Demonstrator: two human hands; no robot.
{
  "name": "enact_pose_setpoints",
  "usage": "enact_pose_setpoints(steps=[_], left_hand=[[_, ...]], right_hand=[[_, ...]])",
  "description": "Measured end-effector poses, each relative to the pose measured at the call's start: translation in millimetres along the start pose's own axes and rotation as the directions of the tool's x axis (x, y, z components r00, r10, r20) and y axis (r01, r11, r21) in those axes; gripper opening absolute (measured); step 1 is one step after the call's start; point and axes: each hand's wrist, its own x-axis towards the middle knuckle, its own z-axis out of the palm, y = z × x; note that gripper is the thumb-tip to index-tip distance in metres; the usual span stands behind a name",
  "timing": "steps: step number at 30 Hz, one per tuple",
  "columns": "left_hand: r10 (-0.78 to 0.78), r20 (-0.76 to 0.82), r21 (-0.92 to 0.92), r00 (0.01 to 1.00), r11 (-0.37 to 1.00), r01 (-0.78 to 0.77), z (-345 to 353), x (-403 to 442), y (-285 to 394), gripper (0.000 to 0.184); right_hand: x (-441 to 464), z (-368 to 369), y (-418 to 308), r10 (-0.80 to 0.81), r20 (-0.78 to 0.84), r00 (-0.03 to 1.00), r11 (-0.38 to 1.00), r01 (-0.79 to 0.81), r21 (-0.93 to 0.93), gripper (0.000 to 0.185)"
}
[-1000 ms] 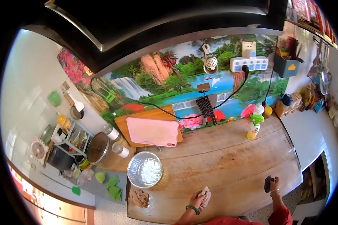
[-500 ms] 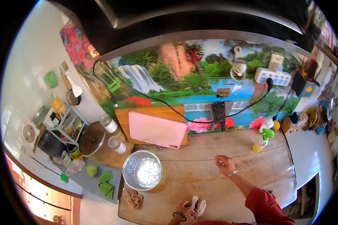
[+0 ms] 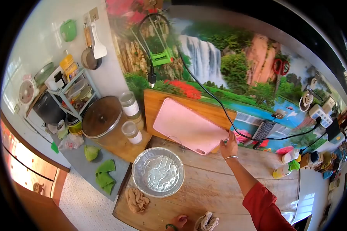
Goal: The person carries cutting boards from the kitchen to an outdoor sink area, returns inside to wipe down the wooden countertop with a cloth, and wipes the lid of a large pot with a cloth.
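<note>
My right hand [image 3: 229, 145] is at the right edge of a pink cutting board [image 3: 189, 127], its fingers closed on the corner. The board leans against a larger wooden board [image 3: 152, 101] by the wall. At the bottom edge, my left hand [image 3: 178, 221] is partly cut off by the frame, loosely curled and holding nothing. Just right of it, a crumpled pale cloth [image 3: 206, 222] lies apart from the fingers. A metal basin [image 3: 158, 173] with shiny contents, apparently water, stands on the wooden table [image 3: 219, 184], and a brown cloth [image 3: 137, 200] lies beside it.
Two jars [image 3: 132, 133] and a large lidded pan [image 3: 101, 116] stand at the left. A green vegetable [image 3: 91, 153] and green cloth [image 3: 105, 177] lie on a grey surface. A black cable [image 3: 216, 101] hangs across the wall. A spray bottle [image 3: 283, 170] stands at the right.
My right hand has moved from above the table to the pink cutting board's edge. My left hand has let go of the pale cloth. The view has turned left.
</note>
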Motion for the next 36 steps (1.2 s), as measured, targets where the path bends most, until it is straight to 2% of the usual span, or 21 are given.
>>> enact_pose_setpoints(steps=[1, 3, 7, 9, 10, 12, 15, 19, 21, 25, 28, 31, 33, 36], left_hand=[[-0.009, -0.004, -0.007, 1.000, 1.000, 0.009, 0, -1, -3, 0.016], [-0.301, 0.162, -0.011, 0.940, 0.952, 0.307, -7, -1, 11, 0.016], [-0.279, 0.138, -0.022, 0.950, 0.958, 0.285, -7, 1, 23, 0.015], [-0.296, 0.158, 0.005, 0.942, 0.954, 0.299, -10, 3, 27, 0.014], [-0.296, 0.159, 0.006, 0.942, 0.954, 0.299, -12, 5, 30, 0.014], [-0.374, 0.199, 0.012, 0.906, 0.925, 0.380, -15, 9, 37, 0.014], [-0.317, 0.170, -0.011, 0.933, 0.946, 0.323, -12, 6, 30, 0.014], [-0.332, 0.159, -0.014, 0.930, 0.941, 0.338, -13, 7, 35, 0.013], [-0.274, 0.129, 0.031, 0.953, 0.962, 0.273, -15, 10, 41, 0.012], [-0.281, 0.126, 0.010, 0.951, 0.959, 0.282, -13, 9, 35, 0.011], [-0.319, 0.129, 0.008, 0.939, 0.947, 0.321, -15, 11, 39, 0.011], [-0.345, 0.144, 0.067, 0.928, 0.939, 0.338, -19, 11, 46, 0.012], [-0.350, 0.137, 0.144, 0.927, 0.933, 0.331, -18, 8, 44, 0.012], [-0.347, 0.075, 0.027, 0.935, 0.938, 0.346, -14, 5, 49, 0.012]], right_hand=[[-3, 6, 2, -0.004, 0.011, 1.000, 1.000, 0.004, -0.004, 0.060], [-4, 6, 2, -0.025, -0.063, 0.998, 0.999, 0.028, 0.045, 0.057], [1, -2, -1, 0.009, -0.051, 0.999, 0.998, -0.005, 0.063, 0.053], [4, -5, 0, -0.005, -0.099, 0.995, 0.995, 0.014, 0.097, 0.041], [3, -7, -2, -0.003, -0.100, 0.995, 0.995, 0.013, 0.097, 0.041], [2, -15, -12, -0.102, -0.085, 0.991, 0.988, 0.111, 0.107, 0.031], [-1, -16, -9, -0.164, -0.068, 0.984, 0.986, 0.166, 0.025, 0.023], [5, -29, -14, -0.220, 0.041, 0.975, 0.973, 0.217, 0.074, 0.021], [11, -34, -26, -0.390, 0.101, 0.915, 0.920, 0.381, 0.096, 0.021], [24, -25, -39, -0.390, 0.149, 0.908, 0.920, 0.381, 0.091, 0.023], [34, -19, -56, -0.409, 0.208, 0.889, 0.907, 0.369, 0.205, 0.026], [39, -4, -61, -0.432, 0.285, 0.856, 0.902, 0.416, 0.117, 0.027], [44, 4, -64, -0.248, 0.463, 0.851, 0.943, 0.322, -0.086, 0.025], [40, 7, -66, -0.213, 0.394, 0.894, 0.963, 0.260, -0.068, 0.024]])
